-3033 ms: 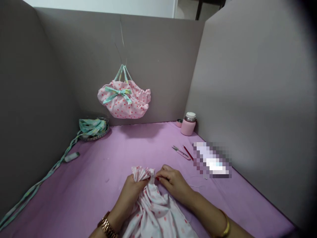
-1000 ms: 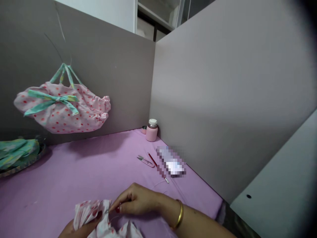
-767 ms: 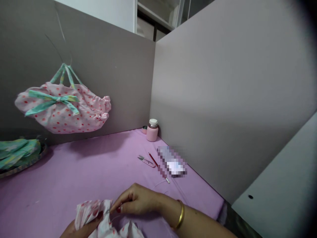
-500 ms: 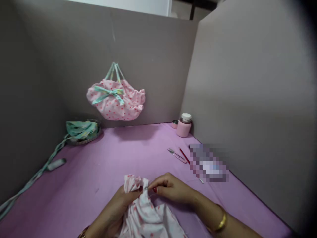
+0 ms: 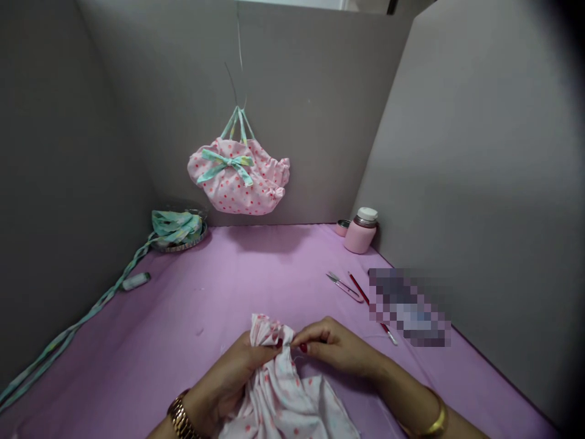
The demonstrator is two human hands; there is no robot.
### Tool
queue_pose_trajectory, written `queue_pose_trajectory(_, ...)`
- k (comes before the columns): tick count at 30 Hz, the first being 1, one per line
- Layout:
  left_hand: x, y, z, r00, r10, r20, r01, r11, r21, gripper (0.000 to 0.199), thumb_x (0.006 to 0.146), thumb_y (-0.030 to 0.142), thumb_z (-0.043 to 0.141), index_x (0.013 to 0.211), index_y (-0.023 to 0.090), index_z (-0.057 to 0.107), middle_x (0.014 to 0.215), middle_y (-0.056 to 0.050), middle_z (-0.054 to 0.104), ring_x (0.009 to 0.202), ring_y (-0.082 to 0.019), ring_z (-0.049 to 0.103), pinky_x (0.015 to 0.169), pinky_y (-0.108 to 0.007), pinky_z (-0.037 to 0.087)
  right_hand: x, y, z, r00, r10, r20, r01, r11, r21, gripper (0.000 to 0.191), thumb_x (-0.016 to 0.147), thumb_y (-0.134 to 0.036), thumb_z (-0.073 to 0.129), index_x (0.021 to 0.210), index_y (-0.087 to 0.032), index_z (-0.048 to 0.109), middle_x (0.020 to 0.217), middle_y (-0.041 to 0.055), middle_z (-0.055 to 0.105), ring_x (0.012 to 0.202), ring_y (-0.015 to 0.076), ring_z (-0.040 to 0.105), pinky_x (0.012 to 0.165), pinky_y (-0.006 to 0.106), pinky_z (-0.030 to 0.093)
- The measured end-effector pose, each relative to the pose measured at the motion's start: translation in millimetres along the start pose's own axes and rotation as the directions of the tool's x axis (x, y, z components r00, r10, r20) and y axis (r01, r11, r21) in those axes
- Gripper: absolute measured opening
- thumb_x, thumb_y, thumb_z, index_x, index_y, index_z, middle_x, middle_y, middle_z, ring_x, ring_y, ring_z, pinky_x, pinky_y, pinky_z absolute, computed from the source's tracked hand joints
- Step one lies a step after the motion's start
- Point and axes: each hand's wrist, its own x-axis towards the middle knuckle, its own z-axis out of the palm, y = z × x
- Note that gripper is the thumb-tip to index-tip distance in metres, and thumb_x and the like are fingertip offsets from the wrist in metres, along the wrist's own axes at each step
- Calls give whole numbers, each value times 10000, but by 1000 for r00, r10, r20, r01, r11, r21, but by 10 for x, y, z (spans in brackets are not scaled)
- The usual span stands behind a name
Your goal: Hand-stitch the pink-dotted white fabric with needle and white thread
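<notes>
A white cloth with pink-red dots is bunched up at the near edge of the table. My left hand grips its gathered upper part, thumb on top, fingers hidden behind the folds. Close against the cloth's right edge, my right hand is closed in a pinch of thumb and forefinger. Whatever sits between those fingertips is too small to make out. A fine pale thread shows just below them. Thread snips and a red pencil lie beyond my right hand.
A dotted pink fabric piece with a green bow hangs before the grey back partition. Green cloth lies in a basket at left, with a braided strip trailing forward. A pink jar stands back right, near a blurred-out object.
The camera view has shifted, so everything sits further right in the picture. Both hands keep their hold at the cloth's gathered top; the right fingertips are still close to its edge.
</notes>
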Motion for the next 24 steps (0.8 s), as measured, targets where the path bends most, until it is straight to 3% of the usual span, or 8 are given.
queue_pose_trajectory(9,-10,-15,27,1000,4,-10,-4,1000,8,285,608,188,736,875,103,687,710,-108,708,722,-251,658,685,-335,484,5,34,31,1000,14,0,-14,999,52,246,787,-322,603,852,-105,698,745,48,646,656,109,534,642,226,403)
queue_pose_trajectory(13,25,-18,-2,1000,-8,-23,7,1000,-15,317,586,169,747,890,108,682,676,-91,704,703,-244,657,698,-337,483,5,60,38,995,100,-27,-98,991,86,308,767,-388,633,888,-105,638,510,-67,420,439,34,285,423,160,219)
queue_pose_trajectory(16,38,-23,-15,998,-6,-64,6,1000,-3,322,582,164,748,893,116,681,650,-80,700,669,-237,655,691,-342,482,0,44,41,991,134,-25,-132,989,70,360,768,-415,629,950,-105,611,462,-103,310,402,28,181,385,174,119)
queue_pose_trajectory(20,61,-45,-34,995,11,-101,-9,1000,20,328,560,171,763,873,115,683,662,-80,702,651,-225,651,685,-329,480,1,31,49,994,109,0,-109,992,58,357,785,-389,617,992,-99,627,465,-98,309,406,28,178,391,172,126)
queue_pose_trajectory(24,80,-72,-56,992,43,-122,-39,999,31,285,598,207,744,858,110,682,715,-96,707,677,-226,649,682,-328,483,3,33,62,998,51,-40,-47,995,87,288,786,-347,610,910,-97,684,634,5,560,547,70,436,533,182,344)
